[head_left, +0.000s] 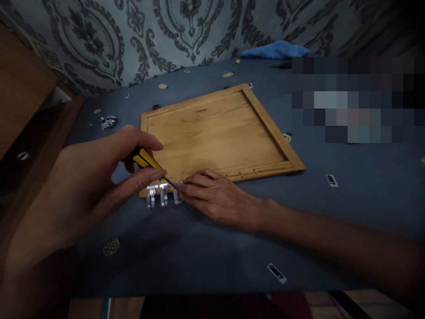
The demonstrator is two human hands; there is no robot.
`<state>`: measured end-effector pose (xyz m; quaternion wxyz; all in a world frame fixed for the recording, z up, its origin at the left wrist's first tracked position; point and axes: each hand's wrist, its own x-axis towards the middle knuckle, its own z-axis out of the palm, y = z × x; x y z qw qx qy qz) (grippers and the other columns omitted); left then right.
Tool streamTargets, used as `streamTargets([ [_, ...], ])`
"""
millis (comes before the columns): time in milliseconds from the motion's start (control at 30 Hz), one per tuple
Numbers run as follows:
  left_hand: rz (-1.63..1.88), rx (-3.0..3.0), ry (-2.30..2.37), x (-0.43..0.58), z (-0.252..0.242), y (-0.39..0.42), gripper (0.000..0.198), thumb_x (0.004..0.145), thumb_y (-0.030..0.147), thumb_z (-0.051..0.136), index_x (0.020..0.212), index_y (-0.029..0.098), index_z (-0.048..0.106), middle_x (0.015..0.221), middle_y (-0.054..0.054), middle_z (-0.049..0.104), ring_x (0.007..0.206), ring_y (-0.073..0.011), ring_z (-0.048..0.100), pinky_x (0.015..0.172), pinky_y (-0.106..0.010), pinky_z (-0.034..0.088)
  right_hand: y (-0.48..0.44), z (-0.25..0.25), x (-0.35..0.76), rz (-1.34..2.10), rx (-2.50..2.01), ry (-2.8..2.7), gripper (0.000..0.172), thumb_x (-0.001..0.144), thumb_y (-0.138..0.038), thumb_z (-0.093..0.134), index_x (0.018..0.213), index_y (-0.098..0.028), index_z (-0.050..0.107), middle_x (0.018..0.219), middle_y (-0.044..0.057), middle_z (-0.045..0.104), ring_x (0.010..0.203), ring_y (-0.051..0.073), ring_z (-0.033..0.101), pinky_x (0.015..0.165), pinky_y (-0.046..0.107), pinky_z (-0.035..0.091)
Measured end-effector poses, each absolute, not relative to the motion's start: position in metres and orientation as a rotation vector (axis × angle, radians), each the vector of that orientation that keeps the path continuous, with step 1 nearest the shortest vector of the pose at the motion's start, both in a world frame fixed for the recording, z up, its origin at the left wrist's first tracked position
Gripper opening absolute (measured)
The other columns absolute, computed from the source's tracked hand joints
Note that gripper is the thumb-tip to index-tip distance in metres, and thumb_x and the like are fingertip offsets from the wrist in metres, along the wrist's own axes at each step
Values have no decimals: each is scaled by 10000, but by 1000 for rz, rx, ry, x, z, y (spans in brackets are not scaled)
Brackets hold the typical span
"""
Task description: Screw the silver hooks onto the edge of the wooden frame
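Note:
My left hand (89,181) grips a black and yellow screwdriver (146,159). Its thin shaft slants down to the right, the tip reaching the metal hook rail (162,187). This silvery rail lies along the near left edge of a framed wooden panel (212,133), its hooks hanging over the edge. My right hand (219,197) rests on the panel's near edge, fingertips closed against the right end of the rail by the third hook. Those fingers cover whatever lies beyond it. Small dark holes show in the panel's edge right of my fingers.
A blue cloth (275,49) lies at the back by the patterned wall. More shiny metal hooks (109,122) sit at the back left of the dark blue tabletop (318,230). Wooden furniture with a drawer (36,128) borders the left side. A pixelated patch hides the right rear.

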<state>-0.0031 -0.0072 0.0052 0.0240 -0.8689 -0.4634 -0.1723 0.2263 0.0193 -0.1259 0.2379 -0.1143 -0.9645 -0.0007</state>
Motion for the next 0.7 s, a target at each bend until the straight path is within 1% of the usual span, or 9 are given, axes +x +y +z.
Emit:
streamTargets([
  [67, -550, -2692, -1383, 1, 5, -7, 369, 996, 537, 529, 1079, 202, 659, 786, 65, 669, 505, -39, 547, 506, -175, 432, 19, -126, 227, -2, -310, -2642, 364, 1084, -165, 347, 1170, -93, 693, 1134, 84, 737, 1028, 218, 575, 916, 389, 480],
  [133, -557, -2692, -1360, 3, 4, -6, 354, 1003, 518, 529, 1048, 190, 652, 763, 64, 649, 547, -38, 562, 532, -160, 433, 19, -126, 227, 5, -315, -2651, 363, 1083, -160, 349, 1175, -105, 695, 1139, 85, 735, 1034, 218, 576, 918, 395, 481],
  [267, -536, -2692, -1401, -3, 3, -6, 265, 991, 453, 575, 1148, 251, 644, 869, 75, 673, 593, -50, 566, 544, -172, 444, 19, -125, 227, 27, -320, -2655, 354, 1080, -156, 358, 1181, -122, 695, 1143, 85, 733, 1042, 217, 581, 912, 397, 486],
  [333, -526, -2688, -1426, -6, 3, -6, 277, 983, 455, 581, 1191, 281, 636, 925, 76, 684, 598, -59, 570, 544, -188, 452, 20, -125, 226, 20, -308, -2638, 348, 1079, -157, 363, 1184, -93, 689, 1133, 89, 735, 1029, 219, 580, 913, 390, 486],
  [400, -523, -2704, -1414, -7, 4, -5, 297, 982, 484, 570, 1188, 281, 638, 936, 76, 688, 572, -55, 562, 532, -190, 446, 20, -126, 226, 9, -298, -2629, 344, 1079, -155, 367, 1187, -79, 684, 1128, 88, 736, 1018, 218, 580, 913, 383, 485],
  [467, -525, -2724, -1400, -4, 6, -5, 318, 989, 509, 549, 1151, 253, 646, 883, 73, 687, 522, -41, 536, 495, -181, 416, 20, -126, 226, 1, -298, -2626, 343, 1079, -156, 366, 1182, -86, 686, 1126, 87, 737, 1016, 217, 580, 908, 383, 484],
  [567, -541, -2710, -1394, 2, 6, -6, 345, 997, 532, 524, 1053, 217, 652, 727, 80, 650, 460, -32, 488, 435, -175, 349, 19, -128, 226, -3, -303, -2618, 348, 1081, -157, 359, 1179, -92, 687, 1121, 85, 737, 1017, 219, 580, 899, 387, 481],
  [633, -557, -2700, -1396, 3, 5, -6, 301, 998, 499, 539, 1020, 221, 650, 690, 88, 622, 469, -33, 490, 452, -165, 363, 19, -128, 226, 0, -305, -2614, 357, 1085, -161, 350, 1179, -88, 687, 1122, 85, 738, 1015, 220, 578, 897, 387, 478],
  [700, -550, -2702, -1415, 0, 3, -7, 222, 993, 435, 569, 1052, 240, 655, 739, 91, 629, 499, -33, 502, 495, -159, 396, 20, -128, 226, 1, -305, -2609, 362, 1087, -165, 347, 1174, -85, 688, 1121, 84, 739, 1011, 219, 575, 900, 386, 475],
])
